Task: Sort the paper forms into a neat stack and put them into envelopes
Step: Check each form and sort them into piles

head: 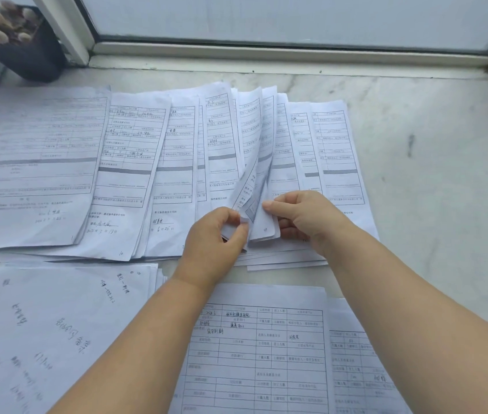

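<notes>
Pinching fanned forms (254, 162), both hands (217, 231) (302, 216) (marble sill (434, 162), window behind)

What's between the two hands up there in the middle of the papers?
In the head view, lifted corners of white printed paper forms stand between the left hand and right hand, both pinching them.

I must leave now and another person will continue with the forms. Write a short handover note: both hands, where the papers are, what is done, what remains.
Left hand: pinches the lifted bottom corner of a white printed form in the fanned row.
Right hand: fingers curled on the lower edge of the next sheets, holding them apart.
Papers: the fanned row lies across the pale marble sill; a handwritten sheet pile sits near left; more printed forms near centre and right.
Done: nothing stacked neatly yet.
Left: gather all into one stack, put into envelopes; no envelope is visible.
</notes>
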### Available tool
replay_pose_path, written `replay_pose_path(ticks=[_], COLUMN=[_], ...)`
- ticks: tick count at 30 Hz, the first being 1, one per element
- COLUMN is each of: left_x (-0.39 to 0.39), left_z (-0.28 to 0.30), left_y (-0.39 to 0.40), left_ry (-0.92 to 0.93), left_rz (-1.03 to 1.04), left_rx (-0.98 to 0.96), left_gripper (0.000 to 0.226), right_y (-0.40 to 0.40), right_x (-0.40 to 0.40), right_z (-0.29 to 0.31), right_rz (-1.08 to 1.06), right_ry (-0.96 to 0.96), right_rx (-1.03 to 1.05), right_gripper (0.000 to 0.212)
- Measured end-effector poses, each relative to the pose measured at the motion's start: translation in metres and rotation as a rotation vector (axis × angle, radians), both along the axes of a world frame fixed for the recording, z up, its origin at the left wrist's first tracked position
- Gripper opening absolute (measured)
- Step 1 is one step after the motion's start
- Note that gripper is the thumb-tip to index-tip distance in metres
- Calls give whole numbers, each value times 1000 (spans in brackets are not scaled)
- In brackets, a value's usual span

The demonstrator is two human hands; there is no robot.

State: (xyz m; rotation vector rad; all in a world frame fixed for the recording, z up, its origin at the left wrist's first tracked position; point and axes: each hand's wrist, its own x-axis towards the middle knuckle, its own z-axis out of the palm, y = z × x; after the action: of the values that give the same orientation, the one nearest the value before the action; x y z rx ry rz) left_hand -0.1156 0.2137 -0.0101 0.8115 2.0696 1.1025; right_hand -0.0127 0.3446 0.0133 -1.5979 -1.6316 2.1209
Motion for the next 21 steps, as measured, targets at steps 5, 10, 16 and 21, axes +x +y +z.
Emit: replay_pose_path(ticks=[5, 10, 16, 21], left_x=[3, -2, -3, 12], left_z=[-1, -4, -1, 8], left_y=[4, 5, 0, -10], left_ry=[224, 160, 61, 60], left_rz=[-127, -83, -44, -277], left_rx=[-51, -28, 35, 20], left_gripper=[33, 13, 15, 62], right_y=[-5, -6, -6, -9], right_x=[-4, -4, -1, 5], right_z=[-2, -3, 1, 12], right_rz=[-16, -22, -20, -88], right_ry=[-8, -7, 2, 57], right_rx=[75, 114, 92, 9], right_gripper=[27, 28, 23, 30])
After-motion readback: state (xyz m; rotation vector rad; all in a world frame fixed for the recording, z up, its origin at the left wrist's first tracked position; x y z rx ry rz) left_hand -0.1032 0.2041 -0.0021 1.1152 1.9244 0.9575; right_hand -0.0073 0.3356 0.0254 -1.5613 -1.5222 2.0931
